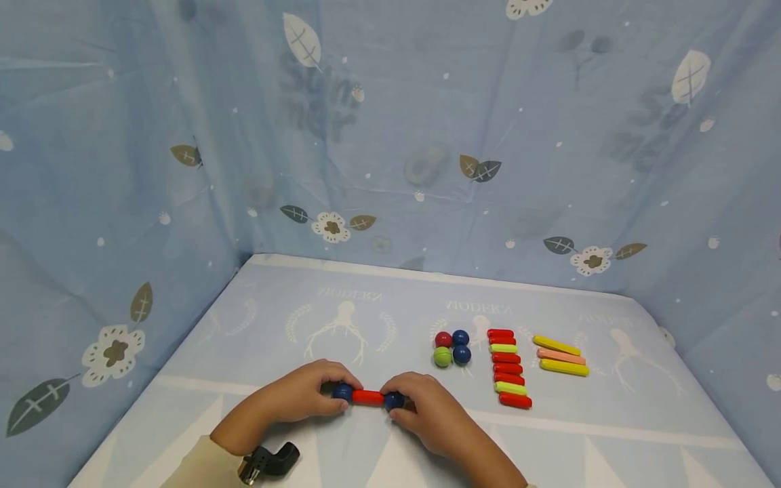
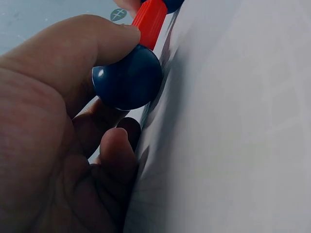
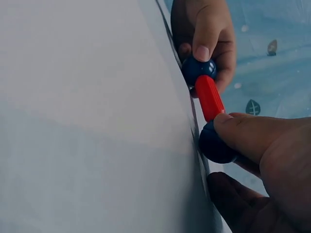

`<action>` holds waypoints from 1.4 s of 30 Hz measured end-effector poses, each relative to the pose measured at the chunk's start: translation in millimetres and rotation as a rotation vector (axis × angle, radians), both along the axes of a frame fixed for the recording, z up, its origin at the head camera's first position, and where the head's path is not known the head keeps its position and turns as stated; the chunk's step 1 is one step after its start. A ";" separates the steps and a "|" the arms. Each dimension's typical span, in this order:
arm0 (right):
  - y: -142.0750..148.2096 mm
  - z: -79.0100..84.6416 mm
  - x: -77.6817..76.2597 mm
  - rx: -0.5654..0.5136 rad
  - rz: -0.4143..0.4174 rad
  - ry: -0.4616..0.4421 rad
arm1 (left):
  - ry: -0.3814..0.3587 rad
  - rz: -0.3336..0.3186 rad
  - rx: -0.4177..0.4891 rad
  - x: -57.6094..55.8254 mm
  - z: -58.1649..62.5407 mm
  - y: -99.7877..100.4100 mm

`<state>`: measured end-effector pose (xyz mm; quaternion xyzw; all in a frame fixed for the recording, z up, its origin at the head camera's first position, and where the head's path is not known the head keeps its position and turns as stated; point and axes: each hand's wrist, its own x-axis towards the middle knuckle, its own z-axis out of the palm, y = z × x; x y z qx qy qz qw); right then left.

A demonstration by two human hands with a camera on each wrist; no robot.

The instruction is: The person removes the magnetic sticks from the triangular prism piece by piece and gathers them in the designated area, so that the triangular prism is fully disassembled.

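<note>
A short red rod [image 1: 368,398] lies low over the table, with a dark blue ball at each end. My left hand [image 1: 308,392] pinches the left blue ball [image 1: 343,392] between thumb and fingers. Its thumb tip also reaches the rod's end in the left wrist view, where the ball [image 2: 129,80] and rod [image 2: 149,22] meet. The right blue ball [image 1: 394,400] is pinched by my right hand [image 1: 430,410], whose thumb covers part of it. In the right wrist view, both balls [image 3: 216,143] appear in line with the rod [image 3: 210,98], touching its ends.
Right of centre sit a red ball [image 1: 443,339], a green ball [image 1: 442,357] and two blue balls [image 1: 462,354]. Beside them is a column of short red and lime rods [image 1: 506,358], then longer yellow and orange rods [image 1: 564,367]. Patterned cloth [image 1: 390,135] hangs behind the table.
</note>
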<state>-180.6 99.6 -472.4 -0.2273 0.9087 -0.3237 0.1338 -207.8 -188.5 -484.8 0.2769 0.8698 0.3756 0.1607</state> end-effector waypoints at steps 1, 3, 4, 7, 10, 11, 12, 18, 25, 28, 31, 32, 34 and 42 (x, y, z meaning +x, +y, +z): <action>0.0 -0.2 0.4 0.004 0.000 -0.003 | -0.002 -0.001 0.002 -0.1 0.0 0.2; 0.3 -0.6 1.4 0.009 -0.003 -0.016 | -0.004 -0.004 0.004 -0.2 0.1 0.5; 0.7 -0.8 1.9 0.014 -0.004 -0.021 | -0.004 -0.004 0.003 -0.1 0.3 0.6; 2.5 -2.2 2.8 0.025 0.006 -0.027 | -0.009 -0.003 0.003 0.3 1.1 0.9; 5.3 -4.6 2.3 0.006 0.027 -0.031 | -0.015 -0.003 0.004 0.9 2.2 1.1; 6.5 -5.6 2.0 -0.009 0.033 -0.034 | -0.017 -0.005 0.006 1.1 2.5 1.2; 7.7 -6.6 2.0 -0.026 0.038 -0.039 | -0.019 -0.006 0.008 1.4 2.8 1.2; 12.1 -11.4 0.4 -0.149 0.047 -0.061 | -0.016 -0.019 0.017 3.0 3.7 0.3; 13.3 -12.5 1.2 -0.254 0.034 -0.090 | -0.007 -0.032 0.011 3.6 4.7 0.9; 13.3 -13.0 1.6 -0.277 0.031 -0.105 | -0.006 -0.030 0.009 3.5 4.9 1.3; 13.1 -13.6 1.6 -0.286 0.027 -0.113 | -0.007 -0.028 0.008 3.5 5.5 1.7; 13.0 -13.7 1.5 -0.286 0.026 -0.115 | -0.009 -0.028 0.009 3.6 5.7 1.7; 13.0 -13.5 1.6 -0.281 0.023 -0.119 | -0.010 -0.028 0.007 3.8 5.9 1.7; 12.3 -11.6 2.4 -0.222 0.033 -0.104 | -0.001 -0.038 0.004 4.4 6.1 1.4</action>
